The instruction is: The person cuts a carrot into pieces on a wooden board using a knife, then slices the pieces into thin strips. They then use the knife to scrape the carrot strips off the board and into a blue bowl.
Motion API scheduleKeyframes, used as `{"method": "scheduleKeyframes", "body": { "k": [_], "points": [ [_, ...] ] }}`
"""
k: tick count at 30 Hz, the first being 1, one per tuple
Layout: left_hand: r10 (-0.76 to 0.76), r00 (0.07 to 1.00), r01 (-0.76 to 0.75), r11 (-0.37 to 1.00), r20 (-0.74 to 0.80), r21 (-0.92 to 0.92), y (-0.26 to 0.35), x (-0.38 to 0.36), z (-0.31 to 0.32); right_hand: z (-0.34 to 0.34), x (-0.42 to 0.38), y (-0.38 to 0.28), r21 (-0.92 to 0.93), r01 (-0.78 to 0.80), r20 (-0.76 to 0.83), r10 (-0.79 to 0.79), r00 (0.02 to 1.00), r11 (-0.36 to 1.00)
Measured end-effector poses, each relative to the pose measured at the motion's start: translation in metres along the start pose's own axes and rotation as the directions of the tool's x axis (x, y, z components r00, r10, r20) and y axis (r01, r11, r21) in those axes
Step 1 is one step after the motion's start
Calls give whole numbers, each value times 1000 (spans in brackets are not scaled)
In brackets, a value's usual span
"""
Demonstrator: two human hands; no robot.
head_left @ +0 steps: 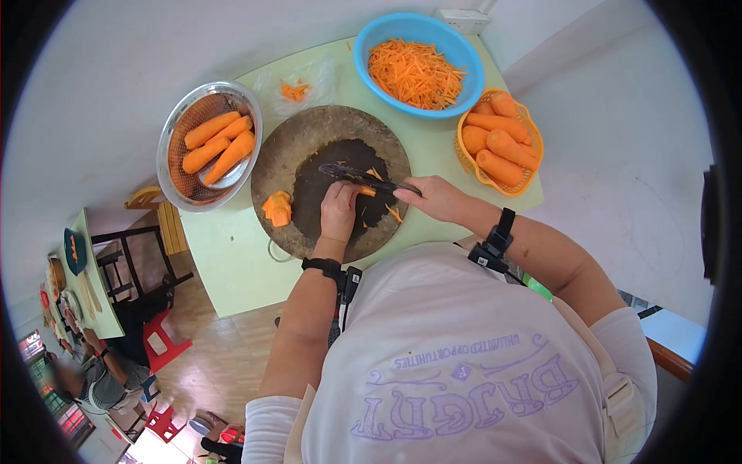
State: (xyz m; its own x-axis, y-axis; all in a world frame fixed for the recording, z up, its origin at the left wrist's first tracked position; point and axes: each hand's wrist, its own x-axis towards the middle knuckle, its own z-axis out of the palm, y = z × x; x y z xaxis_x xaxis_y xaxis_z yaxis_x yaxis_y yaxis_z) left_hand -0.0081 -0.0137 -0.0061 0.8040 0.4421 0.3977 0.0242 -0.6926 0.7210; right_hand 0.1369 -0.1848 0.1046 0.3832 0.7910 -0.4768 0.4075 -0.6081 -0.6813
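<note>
My right hand (437, 199) grips the handle of a dark-bladed knife (363, 178), which lies across the middle of a round wooden chopping board (282, 158). Close against the blade, my left hand (338, 210) presses its fingers on a piece of carrot (366, 191); the fingertips are partly hidden by the knife. Thin carrot shreds (394, 212) are scattered on the dark, wet centre of the board. To the left of my left hand sits a small stack of carrot slices (277, 209), near the board's edge.
A metal bowl (166, 166) with whole peeled carrots stands left, and a yellow basket (528, 179) of carrots right. Behind the board are a blue basin (363, 58) of carrot shreds and a plastic bag (318, 77) with carrot bits. Another person (112, 383) sits far left.
</note>
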Motion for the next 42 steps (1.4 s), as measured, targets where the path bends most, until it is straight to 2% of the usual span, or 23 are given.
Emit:
{"method": "scheduleKeyframes", "body": {
  "k": [9,17,21,29,38,42],
  "points": [
    [1,1000,-1,1000,2,-10,0,0,0,5,4,-2,40,-31,3,31,1000,999],
    [-7,1000,7,1000,20,8,0,0,0,8,10,-11,-24,-46,4,46,999,999],
    [-16,1000,16,1000,21,11,-1,1,1,13,12,-3,4,-19,-31,19,999,1000],
    [-11,998,12,1000,61,-7,0,-1,-7,13,13,-3,-10,-59,-30,59,998,998],
    [51,997,-53,998,54,38,-5,-2,-4,8,-3,-7,-39,13,-92,-17,996,999],
    [40,997,-43,998,60,44,-4,-3,-5,3,-6,-10,-37,-17,-42,15,999,999]
  ]
}}
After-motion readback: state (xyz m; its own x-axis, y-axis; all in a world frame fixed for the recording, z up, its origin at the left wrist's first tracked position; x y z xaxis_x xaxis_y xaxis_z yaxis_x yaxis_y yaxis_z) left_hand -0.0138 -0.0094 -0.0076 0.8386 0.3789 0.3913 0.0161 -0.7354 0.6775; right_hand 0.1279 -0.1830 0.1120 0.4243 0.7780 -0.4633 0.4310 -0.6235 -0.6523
